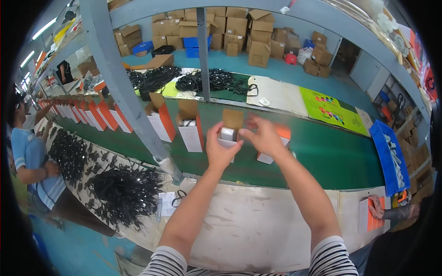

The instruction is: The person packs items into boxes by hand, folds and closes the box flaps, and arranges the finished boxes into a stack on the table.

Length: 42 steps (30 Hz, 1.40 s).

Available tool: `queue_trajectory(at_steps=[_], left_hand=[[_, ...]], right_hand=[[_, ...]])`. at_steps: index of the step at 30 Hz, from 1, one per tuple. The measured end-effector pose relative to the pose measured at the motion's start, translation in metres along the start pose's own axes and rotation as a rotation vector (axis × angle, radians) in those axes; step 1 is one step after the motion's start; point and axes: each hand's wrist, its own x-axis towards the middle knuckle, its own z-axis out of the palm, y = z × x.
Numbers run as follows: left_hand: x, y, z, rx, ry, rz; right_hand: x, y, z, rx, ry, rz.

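Note:
In front of me on the green conveyor belt stands a small white and orange carton (233,118) with its brown flap raised. Something pale grey and wrapped (227,134) shows in its mouth. My left hand (222,149) is closed around the carton's left side, thumb across its front. At the right edge, my right hand (266,137) has its thumb close to the opening and its slightly blurred fingers apart; whether it touches the carton is unclear. Partly behind that hand sits another orange and white carton (265,158). To the left is an open carton (191,137) with contents showing.
A row of similar cartons (94,116) runs down the belt (338,156) to the left. Black cables (124,191) are heaped on the near table. A grey post (124,92) rises left of my arms. Right are a blue bin (389,158) and another person's hand (376,207) on a carton.

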Motion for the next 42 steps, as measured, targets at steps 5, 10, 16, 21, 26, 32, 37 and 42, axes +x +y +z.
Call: queue_trajectory(at_steps=[5, 10, 16, 21, 26, 32, 37, 42], left_hand=[[-0.006, -0.002, 0.012, 0.053, 0.041, 0.087], [-0.022, -0.001, 0.027, 0.045, 0.058, -0.103], [-0.02, 0.002, 0.026, -0.04, 0.04, -0.293], [-0.02, 0.002, 0.032, -0.005, 0.032, -0.24], [-0.021, 0.008, 0.035, -0.01, 0.016, -0.287], [-0.028, -0.001, 0.042, 0.061, 0.054, -0.145], [-0.023, 0.0, 0.04, -0.023, 0.017, -0.253], [-0.03, 0.008, 0.025, 0.125, 0.035, -0.114]], right_hand=[[-0.005, -0.006, 0.03, 0.438, -0.143, 0.262], [-0.024, 0.006, 0.021, -0.135, -0.033, -0.307], [-0.022, -0.01, 0.027, -0.282, -0.013, -0.226], [-0.015, -0.008, 0.018, -0.395, -0.048, -0.24], [-0.019, -0.019, 0.01, -0.478, -0.002, -0.309], [-0.03, -0.024, 0.022, -0.78, 0.036, -0.618], [-0.042, -0.029, 0.034, -1.022, -0.001, -0.701], [-0.029, -0.038, 0.015, -0.655, -0.03, -0.446]])
